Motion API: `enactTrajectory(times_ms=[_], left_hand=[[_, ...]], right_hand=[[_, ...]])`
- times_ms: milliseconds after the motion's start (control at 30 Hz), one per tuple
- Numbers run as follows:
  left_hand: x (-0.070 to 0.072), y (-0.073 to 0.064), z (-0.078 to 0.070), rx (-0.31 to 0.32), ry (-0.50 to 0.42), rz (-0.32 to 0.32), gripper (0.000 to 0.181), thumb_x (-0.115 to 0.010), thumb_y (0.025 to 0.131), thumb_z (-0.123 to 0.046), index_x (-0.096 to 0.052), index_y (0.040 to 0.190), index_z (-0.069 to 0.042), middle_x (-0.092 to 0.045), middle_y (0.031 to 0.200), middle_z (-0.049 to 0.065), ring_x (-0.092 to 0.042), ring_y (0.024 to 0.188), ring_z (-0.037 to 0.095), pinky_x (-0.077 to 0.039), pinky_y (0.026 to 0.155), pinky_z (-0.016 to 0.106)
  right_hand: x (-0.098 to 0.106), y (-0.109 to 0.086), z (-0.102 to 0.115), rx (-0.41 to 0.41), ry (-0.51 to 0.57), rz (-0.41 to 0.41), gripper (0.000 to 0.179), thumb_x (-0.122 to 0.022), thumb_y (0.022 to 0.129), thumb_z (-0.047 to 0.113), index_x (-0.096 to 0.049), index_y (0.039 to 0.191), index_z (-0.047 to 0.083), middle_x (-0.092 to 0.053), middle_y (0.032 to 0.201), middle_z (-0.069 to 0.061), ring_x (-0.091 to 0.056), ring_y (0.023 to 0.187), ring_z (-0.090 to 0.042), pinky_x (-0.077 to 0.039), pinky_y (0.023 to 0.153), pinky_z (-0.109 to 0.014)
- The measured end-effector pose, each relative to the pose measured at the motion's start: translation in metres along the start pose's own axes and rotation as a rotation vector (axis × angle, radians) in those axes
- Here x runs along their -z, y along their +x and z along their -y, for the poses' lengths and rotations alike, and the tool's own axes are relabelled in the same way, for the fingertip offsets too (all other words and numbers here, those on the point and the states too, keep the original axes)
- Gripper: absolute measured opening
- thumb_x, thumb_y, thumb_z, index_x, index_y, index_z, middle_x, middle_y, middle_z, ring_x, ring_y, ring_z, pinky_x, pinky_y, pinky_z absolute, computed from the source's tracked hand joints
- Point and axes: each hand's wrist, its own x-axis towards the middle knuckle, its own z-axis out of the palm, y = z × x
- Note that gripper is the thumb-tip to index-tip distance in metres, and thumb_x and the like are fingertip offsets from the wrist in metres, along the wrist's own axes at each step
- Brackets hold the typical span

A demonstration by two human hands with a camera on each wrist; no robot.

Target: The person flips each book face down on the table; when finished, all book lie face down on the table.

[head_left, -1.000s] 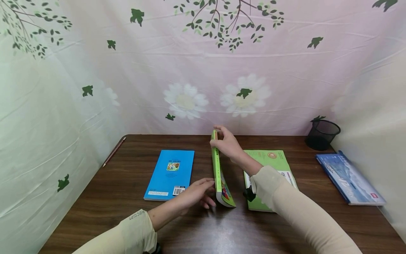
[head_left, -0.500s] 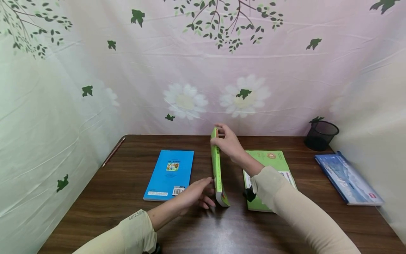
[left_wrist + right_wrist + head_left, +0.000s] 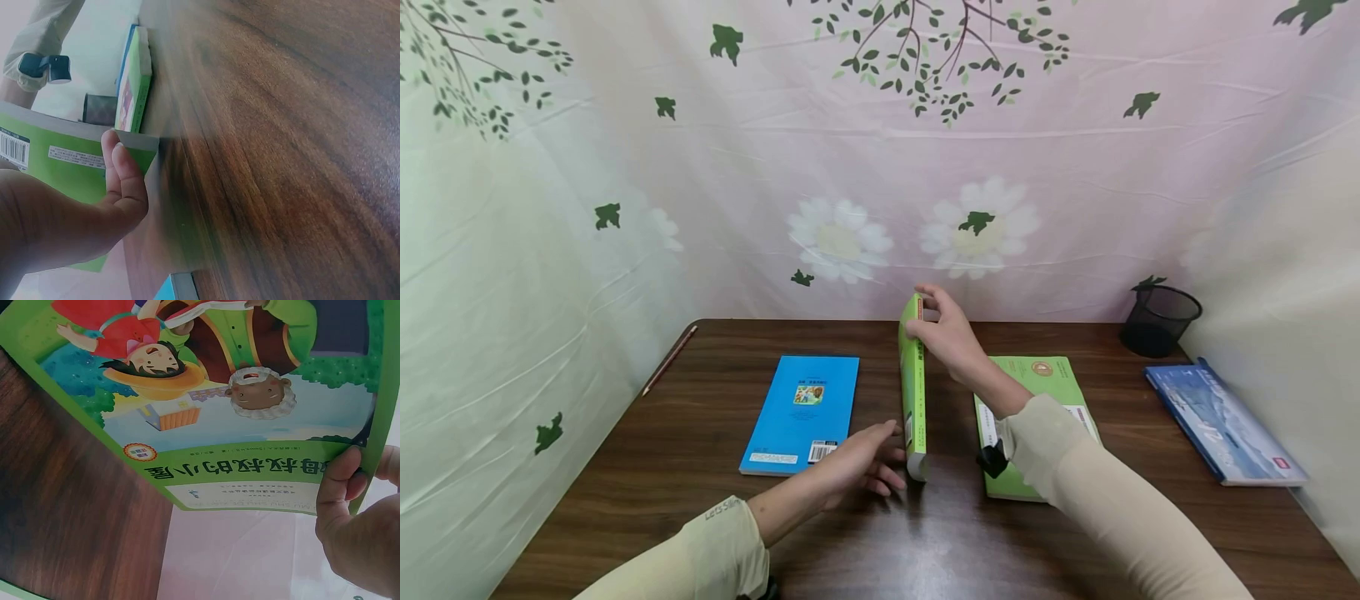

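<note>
Here's your dark wood-grain table (image 3: 850, 550), light (image 3: 925, 542) gleaming off its near surface! Beyond it you face creased cloth walls (image 3: 775, 167), pale green at left, soft pink ahead, two white daisies (image 3: 842, 237) printed below leafy branches (image 3: 955, 50).

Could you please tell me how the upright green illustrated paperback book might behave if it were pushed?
The green illustrated paperback book would probably flex, as its page edge bows gently in the left wrist view. Upright and narrow, it could tip without the right hand pinching it.

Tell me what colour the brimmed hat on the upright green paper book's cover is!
Golden orange; the brimmed hat shows best in the right wrist view.
</note>
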Motion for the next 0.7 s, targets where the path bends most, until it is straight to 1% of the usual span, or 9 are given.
enactTrajectory(times_ms=[167,400,567,700], left_hand=[[0.0008,0.0003,0.0006,0.006,-0.008,-0.001,0.065,-0.034,0.106,-0.05,-0.031,0.154,-0.005,-0.061,0.132,0.016,-0.071,0.085,0.018,-0.057,0.073,0.033],[0.0002,-0.0002,0.0001,0.016,-0.021,-0.001,0.068,-0.034,0.107,-0.05,-0.027,0.156,-0.004,-0.058,0.133,0.017,-0.071,0.087,0.019,-0.057,0.073,0.034],[-0.0008,0.0011,0.0015,0.014,-0.034,-0.003,0.067,-0.035,0.106,-0.05,-0.028,0.154,-0.004,-0.059,0.131,0.018,-0.071,0.088,0.021,-0.057,0.072,0.034],[-0.002,0.0026,0.0031,0.021,-0.046,-0.007,0.067,-0.036,0.106,-0.051,-0.028,0.154,-0.004,-0.06,0.129,0.018,-0.071,0.087,0.022,-0.057,0.071,0.033]], right_hand=[[0.0011,-0.0014,0.0019,0.009,0.022,-0.008,0.075,-0.06,0.083,0.007,-0.037,0.152,0.024,-0.038,0.155,-0.009,-0.049,0.123,-0.032,-0.046,0.083,-0.05],[0.0021,-0.0025,0.0044,0.017,0.025,-0.013,0.075,-0.059,0.083,0.006,-0.038,0.152,0.023,-0.038,0.156,-0.009,-0.051,0.122,-0.031,-0.047,0.077,-0.039],[0.0034,-0.0024,0.0077,0.019,0.054,-0.023,0.076,-0.06,0.081,0.004,-0.039,0.151,0.023,-0.038,0.155,-0.009,-0.051,0.125,-0.03,-0.048,0.079,-0.038],[0.0051,-0.0024,0.0098,0.029,0.076,-0.019,0.076,-0.06,0.081,0.002,-0.039,0.151,0.023,-0.038,0.155,-0.009,-0.05,0.122,-0.03,-0.048,0.079,-0.038]])
